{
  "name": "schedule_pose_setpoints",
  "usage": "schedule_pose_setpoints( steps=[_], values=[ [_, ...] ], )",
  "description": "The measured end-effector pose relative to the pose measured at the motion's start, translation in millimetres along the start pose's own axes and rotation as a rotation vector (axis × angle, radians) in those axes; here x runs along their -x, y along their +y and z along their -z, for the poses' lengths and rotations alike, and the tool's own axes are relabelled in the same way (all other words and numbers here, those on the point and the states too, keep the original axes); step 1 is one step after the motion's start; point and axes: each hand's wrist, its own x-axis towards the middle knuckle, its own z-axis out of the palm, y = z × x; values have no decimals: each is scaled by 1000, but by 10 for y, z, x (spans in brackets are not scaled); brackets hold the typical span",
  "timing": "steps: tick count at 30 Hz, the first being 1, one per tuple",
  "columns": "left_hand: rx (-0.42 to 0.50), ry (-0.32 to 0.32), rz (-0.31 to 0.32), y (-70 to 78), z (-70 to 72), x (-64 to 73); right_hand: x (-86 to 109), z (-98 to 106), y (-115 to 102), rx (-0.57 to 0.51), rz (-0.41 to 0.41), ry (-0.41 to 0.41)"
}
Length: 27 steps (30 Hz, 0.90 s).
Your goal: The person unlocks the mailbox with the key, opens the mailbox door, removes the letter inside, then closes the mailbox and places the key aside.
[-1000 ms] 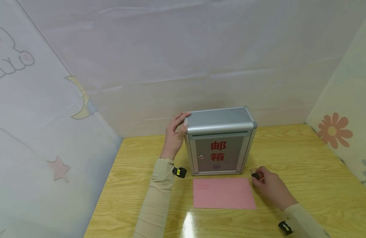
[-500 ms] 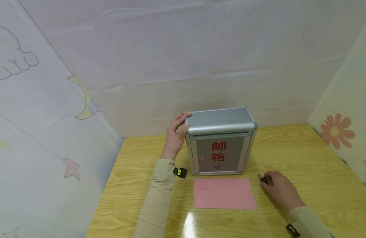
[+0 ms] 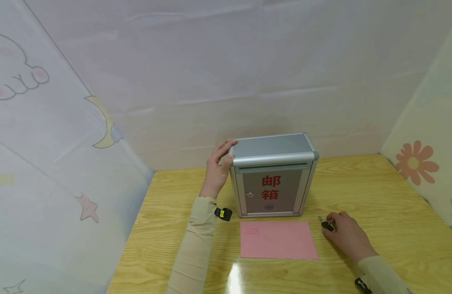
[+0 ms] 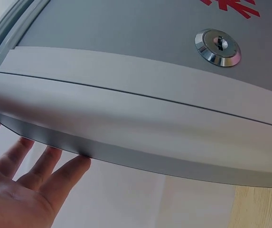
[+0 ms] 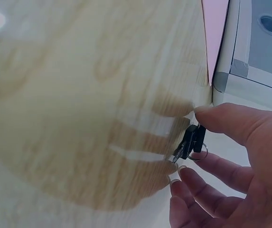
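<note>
A silver-grey metal mailbox [image 3: 270,185] with red characters stands upright on the table. My left hand [image 3: 216,167] rests on its upper left corner; in the left wrist view the fingers are spread and their tips touch the side panel. The round lock [image 4: 218,46] on its front door has no key in it. In front of the mailbox lies a flat pink envelope [image 3: 279,241]. To the envelope's right, my right hand [image 3: 349,237] pinches small black-headed keys [image 5: 192,141] on a ring between thumb and finger, low at the tabletop.
The wood-grain table [image 3: 174,245] is bounded by a pale cloth wall [image 3: 211,81] behind and printed walls at left and right. A narrow slot [image 3: 273,167] runs across the mailbox's upper front.
My right hand has moved right and slightly nearer with the keys, away from the envelope, and then stays nearly still. The left hand and the mailbox hold their places.
</note>
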Motion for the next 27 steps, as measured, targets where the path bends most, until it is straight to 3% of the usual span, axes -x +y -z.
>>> schedule_pose_setpoints(
  steps=[10,15,19,23,27],
  values=[
    [1,-29,31,9,39,17,58,25,-83,-7,20,36],
    [-18,-48,6,43,70,35,110,95,-265,0,75,130],
    [-39,-56,-37,213,94,92,149,148,-437,23,163,239],
    [-51,-47,-54,366,128,197,178,185,-604,13,211,266],
    [-84,-16,-28,165,145,347,199,186,-746,13,249,283]
  ],
)
